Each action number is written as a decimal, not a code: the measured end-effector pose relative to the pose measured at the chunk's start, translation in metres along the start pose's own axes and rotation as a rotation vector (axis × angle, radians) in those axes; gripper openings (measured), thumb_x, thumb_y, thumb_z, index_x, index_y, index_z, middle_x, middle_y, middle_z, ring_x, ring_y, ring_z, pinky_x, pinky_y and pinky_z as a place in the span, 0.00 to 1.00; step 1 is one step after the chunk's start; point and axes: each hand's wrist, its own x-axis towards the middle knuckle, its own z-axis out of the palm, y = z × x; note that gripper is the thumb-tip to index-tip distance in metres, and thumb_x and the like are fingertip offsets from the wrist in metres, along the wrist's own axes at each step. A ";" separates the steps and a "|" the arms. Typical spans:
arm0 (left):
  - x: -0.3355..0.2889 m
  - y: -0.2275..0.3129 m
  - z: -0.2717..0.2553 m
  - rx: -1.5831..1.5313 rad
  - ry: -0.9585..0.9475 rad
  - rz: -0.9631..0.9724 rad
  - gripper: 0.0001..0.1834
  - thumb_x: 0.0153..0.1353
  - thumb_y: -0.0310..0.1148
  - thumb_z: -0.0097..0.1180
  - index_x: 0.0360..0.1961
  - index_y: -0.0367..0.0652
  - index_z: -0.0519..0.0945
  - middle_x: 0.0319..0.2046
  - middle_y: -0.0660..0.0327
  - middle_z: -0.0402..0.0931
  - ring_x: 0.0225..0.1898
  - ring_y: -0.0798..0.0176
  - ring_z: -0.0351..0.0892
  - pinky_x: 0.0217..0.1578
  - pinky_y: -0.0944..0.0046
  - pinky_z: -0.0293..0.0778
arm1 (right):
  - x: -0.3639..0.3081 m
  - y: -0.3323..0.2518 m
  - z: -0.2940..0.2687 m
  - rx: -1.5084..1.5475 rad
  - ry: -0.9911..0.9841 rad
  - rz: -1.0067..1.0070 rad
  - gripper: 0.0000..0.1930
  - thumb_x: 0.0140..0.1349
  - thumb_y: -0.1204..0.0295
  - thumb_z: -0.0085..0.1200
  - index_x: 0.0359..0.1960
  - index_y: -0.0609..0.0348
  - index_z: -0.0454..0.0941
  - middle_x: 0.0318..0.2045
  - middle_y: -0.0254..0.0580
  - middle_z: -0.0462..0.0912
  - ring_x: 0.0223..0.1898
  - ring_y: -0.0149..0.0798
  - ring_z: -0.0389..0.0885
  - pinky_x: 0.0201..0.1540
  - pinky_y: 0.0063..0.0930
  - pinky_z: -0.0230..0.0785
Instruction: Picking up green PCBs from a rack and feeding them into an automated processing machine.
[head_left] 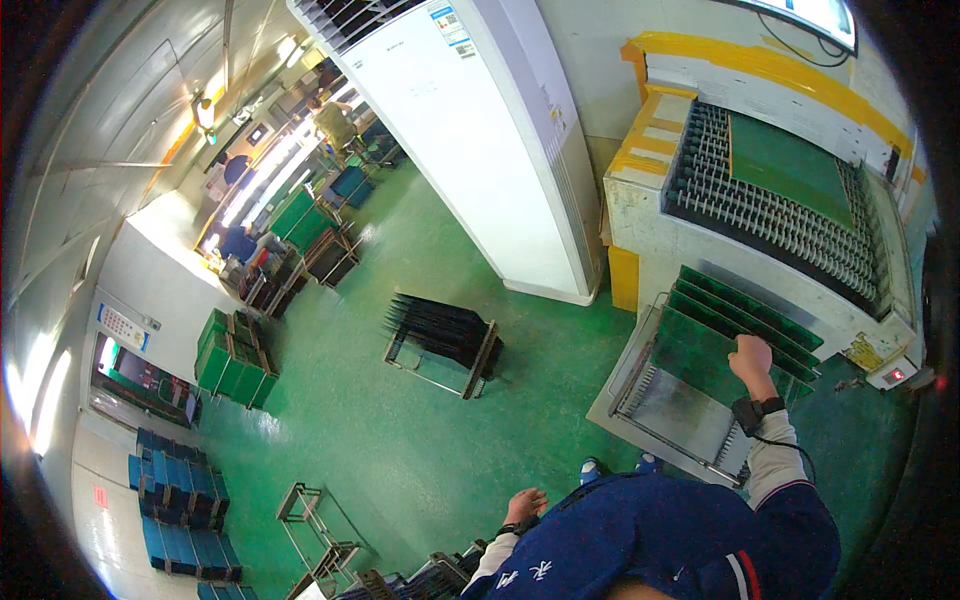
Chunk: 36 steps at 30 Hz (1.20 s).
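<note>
My right hand [750,362] is closed on the upper edge of a green board [695,345], which stands tilted in a metal slotted rack [640,402]. Several similar green boards [755,300] stand behind it in the same rack, spaced apart. Bare slots and a flat metal base show at the rack's near part. My left hand [526,505] hangs low near my body with its fingers apart, holding nothing. To the right of the rack's far side is a roller conveyor machine [790,250] with another green board [785,165] lying flat on its rollers.
A tall white air conditioner [480,130] stands ahead. A rack of dark panels [445,335] sits on the green floor. Green crates [235,360] and blue stacks [185,490] line the left; an empty metal frame rack [315,535] is nearer. People [335,122] work at a lit bench far off.
</note>
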 end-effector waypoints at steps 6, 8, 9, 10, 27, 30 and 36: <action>-0.002 -0.001 -0.001 0.003 0.004 0.012 0.16 0.63 0.33 0.49 0.49 0.36 0.69 0.42 0.51 0.75 0.35 0.54 0.79 0.33 0.59 0.77 | 0.000 -0.001 0.000 0.013 -0.002 0.006 0.19 0.44 0.66 0.64 0.40 0.55 0.80 0.37 0.48 0.82 0.43 0.49 0.79 0.45 0.41 0.71; -0.005 0.000 0.001 0.002 -0.006 0.022 0.17 0.63 0.34 0.50 0.49 0.36 0.69 0.42 0.51 0.76 0.35 0.54 0.79 0.33 0.59 0.77 | 0.001 0.000 0.000 0.000 -0.021 0.022 0.19 0.44 0.66 0.64 0.40 0.56 0.80 0.37 0.48 0.82 0.43 0.49 0.79 0.45 0.41 0.71; -0.007 0.001 0.002 0.001 -0.012 0.026 0.17 0.63 0.34 0.50 0.49 0.36 0.69 0.42 0.51 0.76 0.36 0.54 0.79 0.32 0.59 0.78 | 0.001 0.001 0.001 -0.002 -0.016 0.021 0.19 0.44 0.66 0.64 0.40 0.56 0.80 0.37 0.48 0.82 0.43 0.49 0.79 0.45 0.41 0.71; -0.007 0.001 0.001 0.000 -0.008 0.024 0.17 0.63 0.34 0.50 0.49 0.36 0.69 0.42 0.51 0.76 0.36 0.54 0.79 0.32 0.59 0.78 | 0.001 0.001 0.001 -0.002 -0.012 0.015 0.19 0.44 0.66 0.64 0.40 0.56 0.80 0.37 0.48 0.82 0.43 0.49 0.79 0.45 0.41 0.71; -0.002 0.002 -0.002 -0.005 -0.018 0.020 0.17 0.63 0.32 0.50 0.49 0.35 0.69 0.44 0.49 0.75 0.37 0.51 0.79 0.33 0.58 0.78 | -0.003 -0.004 -0.003 0.008 0.006 0.016 0.18 0.45 0.66 0.62 0.39 0.57 0.80 0.37 0.49 0.81 0.42 0.50 0.79 0.44 0.42 0.71; 0.002 0.002 -0.005 -0.002 -0.017 0.014 0.16 0.63 0.32 0.50 0.49 0.35 0.69 0.43 0.49 0.75 0.37 0.51 0.79 0.33 0.57 0.78 | -0.003 -0.004 -0.002 0.001 0.023 0.011 0.17 0.44 0.66 0.63 0.38 0.57 0.80 0.36 0.49 0.82 0.42 0.50 0.79 0.44 0.42 0.71; 0.008 0.002 -0.006 0.021 -0.020 0.004 0.16 0.63 0.33 0.50 0.49 0.35 0.69 0.43 0.50 0.76 0.38 0.53 0.79 0.33 0.58 0.78 | -0.002 -0.004 -0.004 -0.013 0.012 0.021 0.17 0.44 0.65 0.64 0.37 0.55 0.80 0.36 0.49 0.82 0.42 0.50 0.79 0.44 0.42 0.71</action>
